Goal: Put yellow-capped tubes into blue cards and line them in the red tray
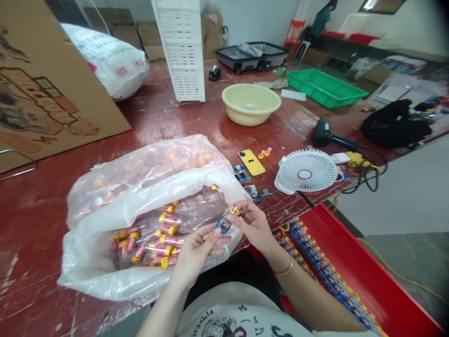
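Observation:
In front of my body, a small clear tube with a yellow cap and a blue printed label (224, 225) is held between both hands. My right hand (255, 225) pinches its yellow-capped end. My left hand (199, 249) has its thumb and fingers at the blue label end. To the left lies an opened clear plastic bag (94, 276) with several yellow-capped tubes of pink bits (170, 219) inside. Beside my right forearm, a red tray (368, 252) holds rows of blue-labelled tubes with yellow caps (315, 252).
Past my hands lie a yellow phone (251, 162), blue label packs (242, 173) and a white fan (304, 172). Farther back are a cream basin (250, 105), green tray (324, 88), hair dryer (322, 133) and white basket stack (184, 51). Cardboard (52, 93) stands left. A person (322, 21) is far off.

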The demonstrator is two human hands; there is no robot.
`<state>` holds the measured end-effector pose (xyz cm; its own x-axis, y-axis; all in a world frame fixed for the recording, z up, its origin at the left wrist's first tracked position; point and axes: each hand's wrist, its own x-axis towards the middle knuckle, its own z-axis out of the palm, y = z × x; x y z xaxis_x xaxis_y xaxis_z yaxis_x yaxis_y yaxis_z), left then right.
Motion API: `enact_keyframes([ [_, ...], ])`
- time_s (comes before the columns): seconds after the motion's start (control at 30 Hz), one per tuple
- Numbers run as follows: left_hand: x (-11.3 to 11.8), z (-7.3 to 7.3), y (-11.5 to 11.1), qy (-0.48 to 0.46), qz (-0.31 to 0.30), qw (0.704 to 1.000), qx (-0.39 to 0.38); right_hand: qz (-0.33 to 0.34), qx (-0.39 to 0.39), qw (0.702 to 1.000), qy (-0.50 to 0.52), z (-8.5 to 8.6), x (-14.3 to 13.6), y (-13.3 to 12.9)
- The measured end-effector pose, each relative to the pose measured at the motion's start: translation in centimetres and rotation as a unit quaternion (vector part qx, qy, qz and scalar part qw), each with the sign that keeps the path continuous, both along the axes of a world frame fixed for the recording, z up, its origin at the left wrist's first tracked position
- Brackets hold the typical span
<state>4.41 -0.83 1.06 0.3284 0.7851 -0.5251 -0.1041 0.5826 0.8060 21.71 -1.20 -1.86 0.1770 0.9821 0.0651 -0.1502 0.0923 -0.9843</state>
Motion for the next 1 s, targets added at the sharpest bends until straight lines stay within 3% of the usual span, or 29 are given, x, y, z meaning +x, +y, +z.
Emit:
enact_keyframes([
  [0.1, -0.4, 0.2, 0.0, 0.031, 0.02, 0.999, 0.039, -0.145, -0.027, 0.989, -0.032, -1.3, 5.2, -2.1],
  [0.2, -1.0, -0.1, 0.4, 0.065, 0.027, 0.996, 0.055, -0.343, -0.121, 0.927, -0.095, -4.5, 12.6, -6.5],
  [0.27, -1.1, -0.5, 0.8, 0.081, 0.022, 0.995, 0.047, -0.411, -0.185, 0.884, -0.126, -7.3, 16.9, -9.7],
  [0.4, -1.0, -1.1, 1.3, 0.106, 0.009, 0.993, 0.046, -0.435, -0.329, 0.821, -0.168, -13.2, 21.5, -13.3],
  [0.5, -1.2, -1.2, 1.4, 0.129, 0.003, 0.99, 0.054, -0.405, -0.404, 0.798, -0.191, -16.3, 22.5, -12.9],
  [0.57, -1.5, -1.3, 1.5, 0.14, 0.011, 0.989, 0.054, -0.385, -0.422, 0.793, -0.211, -17.5, 22.7, -12.0],
  [0.77, -1.6, -1.8, 1.6, 0.146, 0.019, 0.988, 0.046, -0.39, -0.395, 0.782, -0.284, -17.5, 23.1, -11.2],
  [0.9, -1.7, -1.5, 1.6, 0.13, 0.027, 0.99, 0.048, -0.409, -0.337, 0.782, -0.329, -15.4, 22.0, -12.7],
  [1.0, -2.0, -1.2, 1.6, 0.128, 0.039, 0.99, 0.05, -0.379, -0.254, 0.814, -0.361, -12.8, 19.1, -12.1],
])
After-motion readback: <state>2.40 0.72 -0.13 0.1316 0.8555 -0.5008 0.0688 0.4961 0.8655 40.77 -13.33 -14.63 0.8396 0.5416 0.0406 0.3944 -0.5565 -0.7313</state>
